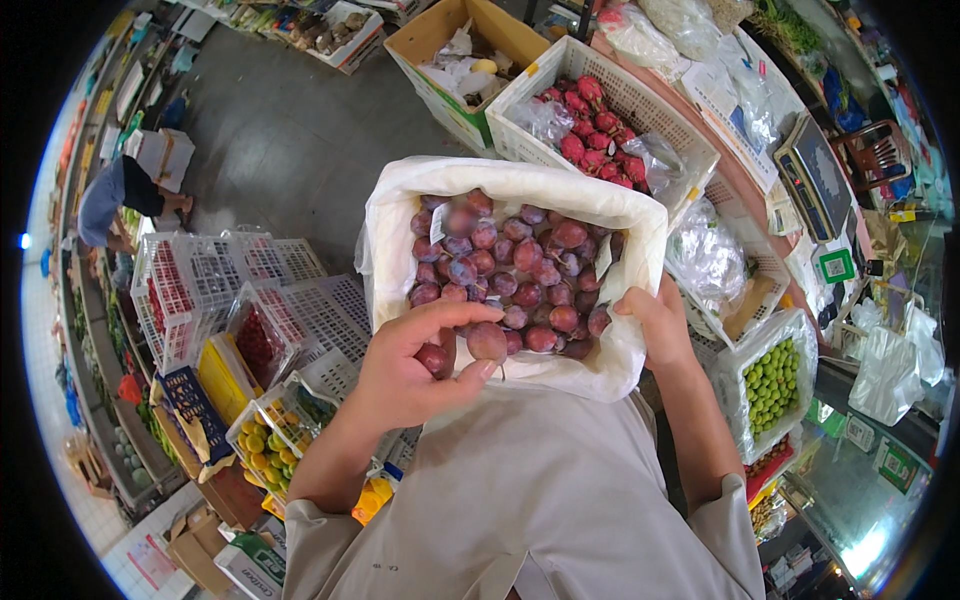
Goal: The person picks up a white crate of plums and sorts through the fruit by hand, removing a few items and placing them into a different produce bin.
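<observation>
A basket lined with white cloth-like sheeting (517, 177) is right in front of my body, filled with reddish-purple plums (527, 255). Between the thumb and fingers of my left hand (409, 367) is one plum (487, 342), its thin stem pointing down. Another plum (433, 360) sits in the curl of that same hand, close to the palm. My right hand (661, 322) grips the basket's right rim, thumb over the folded liner. Small pale slips lie among the plums. The basket's own walls are hidden under the liner.
Beyond the basket stand a white crate (525, 124) of dragon fruit (592, 127) and an open cardboard box (439, 94). To the right are green fruit (772, 386) and a weighing scale (817, 176). Crates of red fruit (262, 334) stand left, near a bending person (112, 199).
</observation>
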Motion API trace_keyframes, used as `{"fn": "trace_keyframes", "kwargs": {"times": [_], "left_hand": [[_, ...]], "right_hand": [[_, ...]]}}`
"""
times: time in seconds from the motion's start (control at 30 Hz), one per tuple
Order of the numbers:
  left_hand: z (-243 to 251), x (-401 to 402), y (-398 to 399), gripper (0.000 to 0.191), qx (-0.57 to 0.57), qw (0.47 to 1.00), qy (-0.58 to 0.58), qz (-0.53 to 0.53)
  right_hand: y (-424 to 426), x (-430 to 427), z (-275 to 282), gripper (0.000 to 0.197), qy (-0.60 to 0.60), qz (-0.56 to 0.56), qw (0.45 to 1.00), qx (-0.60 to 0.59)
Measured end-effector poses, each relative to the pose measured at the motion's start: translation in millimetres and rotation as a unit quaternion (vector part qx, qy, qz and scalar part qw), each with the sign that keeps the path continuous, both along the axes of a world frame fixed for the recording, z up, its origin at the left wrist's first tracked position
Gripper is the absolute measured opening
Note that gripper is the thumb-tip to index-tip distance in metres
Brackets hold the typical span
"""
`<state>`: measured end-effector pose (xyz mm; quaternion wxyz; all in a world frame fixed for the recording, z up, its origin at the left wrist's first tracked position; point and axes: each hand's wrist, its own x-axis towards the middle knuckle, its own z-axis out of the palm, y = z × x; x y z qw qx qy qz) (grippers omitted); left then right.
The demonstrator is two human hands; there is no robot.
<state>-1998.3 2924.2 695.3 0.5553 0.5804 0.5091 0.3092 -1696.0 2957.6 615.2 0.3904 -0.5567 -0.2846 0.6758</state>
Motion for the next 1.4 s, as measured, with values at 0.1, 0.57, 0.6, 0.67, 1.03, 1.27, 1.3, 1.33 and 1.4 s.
{"fn": "trace_keyframes", "kwargs": {"times": [0.1, 0.57, 0.6, 0.67, 1.03, 1.27, 1.3, 1.33, 1.4], "left_hand": [[-1.8, 5.3, 0.9, 0.041, 0.116, 0.993, 0.011, 0.007], [18.4, 14.4, -3.0, 0.039, 0.199, 0.971, 0.135, 0.001], [18.8, 14.5, -3.0, 0.039, 0.199, 0.971, 0.136, 0.004], [18.1, 13.3, -1.1, 0.038, 0.214, 0.967, 0.135, -0.004], [-11.2, -4.9, 11.0, 0.021, -0.19, 0.939, -0.255, 0.134], [-18.3, 12.4, 12.8, 0.007, -0.061, 0.997, 0.033, 0.037], [-22.0, 14.9, 14.2, 0.007, -0.061, 0.997, 0.035, 0.038], [-27.3, 20.8, 15.2, 0.011, 0.045, 0.996, 0.073, 0.007], [-24.7, 32.6, 15.9, 0.016, 0.138, 0.979, 0.148, -0.035]], "right_hand": [[-1.1, -0.8, 1.7, 0.045, 0.007, -0.007, 1.0, -0.01], [-2.4, -0.4, 2.7, 0.044, -0.017, -0.008, 1.0, -0.017], [-2.6, 0.5, 0.8, 0.044, -0.016, -0.007, 1.0, -0.017], [-2.0, -0.5, 1.8, 0.044, -0.007, -0.011, 1.0, -0.01], [-1.3, 4.3, 0.3, 0.048, 0.002, 0.01, 1.0, -0.014], [-1.2, 4.3, 1.4, 0.048, 0.022, 0.005, 1.0, -0.007], [-0.5, 3.4, 4.7, 0.048, 0.02, 0.006, 1.0, -0.015], [0.0, 2.7, 6.1, 0.048, 0.018, 0.006, 1.0, -0.023], [-0.3, 4.2, 1.4, 0.048, 0.009, 0.007, 1.0, -0.02]]}}
